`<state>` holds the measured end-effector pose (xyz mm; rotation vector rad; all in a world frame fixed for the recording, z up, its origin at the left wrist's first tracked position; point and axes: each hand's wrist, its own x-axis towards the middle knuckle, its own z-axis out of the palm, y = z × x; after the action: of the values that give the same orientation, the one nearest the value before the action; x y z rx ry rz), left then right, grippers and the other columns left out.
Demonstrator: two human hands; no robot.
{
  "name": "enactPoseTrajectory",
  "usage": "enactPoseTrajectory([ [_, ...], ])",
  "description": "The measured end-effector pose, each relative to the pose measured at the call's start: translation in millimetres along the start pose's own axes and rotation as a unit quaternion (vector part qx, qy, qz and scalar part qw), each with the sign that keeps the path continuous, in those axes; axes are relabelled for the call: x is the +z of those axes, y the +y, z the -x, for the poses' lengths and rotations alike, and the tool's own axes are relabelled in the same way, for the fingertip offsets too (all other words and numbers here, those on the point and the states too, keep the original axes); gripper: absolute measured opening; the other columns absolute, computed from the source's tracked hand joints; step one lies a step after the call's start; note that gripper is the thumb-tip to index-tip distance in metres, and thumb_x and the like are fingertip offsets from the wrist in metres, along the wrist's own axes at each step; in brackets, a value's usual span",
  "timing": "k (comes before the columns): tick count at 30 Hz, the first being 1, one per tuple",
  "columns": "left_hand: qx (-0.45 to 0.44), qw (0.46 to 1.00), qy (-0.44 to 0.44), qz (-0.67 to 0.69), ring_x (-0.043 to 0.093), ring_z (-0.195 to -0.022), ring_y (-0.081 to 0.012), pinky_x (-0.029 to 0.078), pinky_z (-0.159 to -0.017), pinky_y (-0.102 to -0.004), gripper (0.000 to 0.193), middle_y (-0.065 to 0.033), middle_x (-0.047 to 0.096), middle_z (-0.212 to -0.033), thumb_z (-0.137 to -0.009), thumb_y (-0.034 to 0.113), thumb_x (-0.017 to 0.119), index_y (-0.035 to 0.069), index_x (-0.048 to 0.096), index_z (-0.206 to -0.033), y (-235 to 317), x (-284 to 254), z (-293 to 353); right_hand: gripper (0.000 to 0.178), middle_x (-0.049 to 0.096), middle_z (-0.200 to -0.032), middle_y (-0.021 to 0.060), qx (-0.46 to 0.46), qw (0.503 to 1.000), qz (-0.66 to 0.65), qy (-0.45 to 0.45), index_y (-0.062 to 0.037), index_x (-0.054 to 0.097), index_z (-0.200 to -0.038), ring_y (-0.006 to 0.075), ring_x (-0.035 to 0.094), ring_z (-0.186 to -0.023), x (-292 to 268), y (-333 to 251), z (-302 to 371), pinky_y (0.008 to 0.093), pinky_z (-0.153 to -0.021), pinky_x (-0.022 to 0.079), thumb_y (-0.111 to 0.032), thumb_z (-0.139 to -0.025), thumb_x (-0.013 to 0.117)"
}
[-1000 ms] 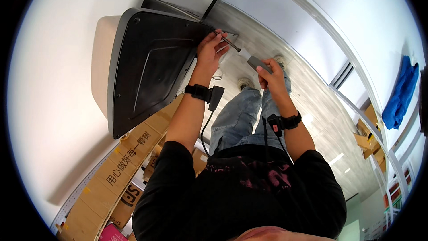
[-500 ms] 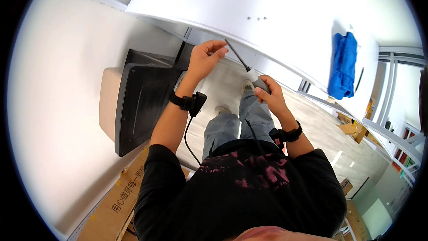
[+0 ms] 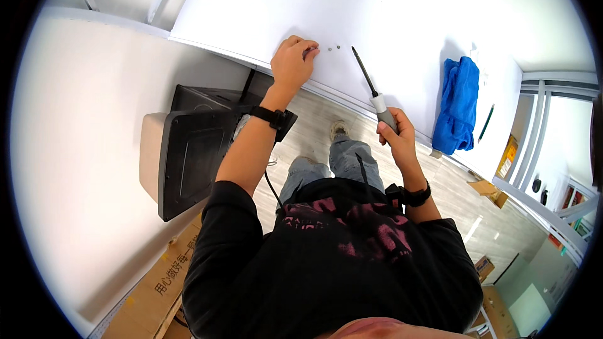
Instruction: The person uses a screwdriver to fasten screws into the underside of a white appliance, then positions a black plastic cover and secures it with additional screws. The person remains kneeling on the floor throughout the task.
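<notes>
My right hand (image 3: 398, 134) is wrapped round the grey and white handle of a screwdriver (image 3: 378, 102). Its dark shaft points up and to the left over the white tabletop (image 3: 402, 25), with the tip apart from everything. My left hand (image 3: 293, 63) is at the table's near edge, thumb and forefinger pinched together. Whatever lies between those fingertips is too small to make out. Just right of them, two small metal pieces, like screws (image 3: 338, 47), rest on the tabletop.
A folded blue cloth (image 3: 456, 105) lies on the table's right side, with a dark pencil (image 3: 486, 123) beside it. Left of my legs stands a black bin-like container (image 3: 196, 162) against a white wall. A cardboard box (image 3: 154, 282) sits at the lower left.
More of the tabletop shows now. My left hand has gone from beside the screwdriver tip to the small metal pieces; two show now, three before. The screwdriver has moved right, over the table.
</notes>
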<state>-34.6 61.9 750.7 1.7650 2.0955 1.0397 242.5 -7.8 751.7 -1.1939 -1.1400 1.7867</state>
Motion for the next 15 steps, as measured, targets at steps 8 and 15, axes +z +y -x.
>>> enactPoseTrajectory([
  [8,-0.241,0.877,-0.028,0.415,0.061,-0.072,-0.0137,0.049,-0.062,-0.0240,0.012,-0.0047,0.066,-0.090,-0.089,0.015,0.061,0.005,0.067,-0.091,-15.6,-26.6,8.4,0.039,0.057,-0.082,0.0015,-0.045,0.990,0.116,-0.069,-0.0036,0.052,-0.118,0.0089,0.052,-0.072,22.7,-17.6,-27.6,0.0229,-0.066,0.043,-0.012,-0.082,0.065],
  [15,-0.299,0.607,0.015,0.736,0.065,-0.083,-0.0183,0.056,-0.069,-0.0293,0.017,-0.0093,0.064,-0.095,-0.095,0.017,0.050,0.003,0.059,-0.100,-47.7,-86.8,54.4,0.041,0.059,-0.082,0.0037,-0.054,0.960,0.162,-0.221,-0.0064,0.052,-0.120,0.0102,0.053,-0.074,78.3,-27.6,-52.6,0.0243,-0.069,0.043,-0.010,-0.082,0.065],
])
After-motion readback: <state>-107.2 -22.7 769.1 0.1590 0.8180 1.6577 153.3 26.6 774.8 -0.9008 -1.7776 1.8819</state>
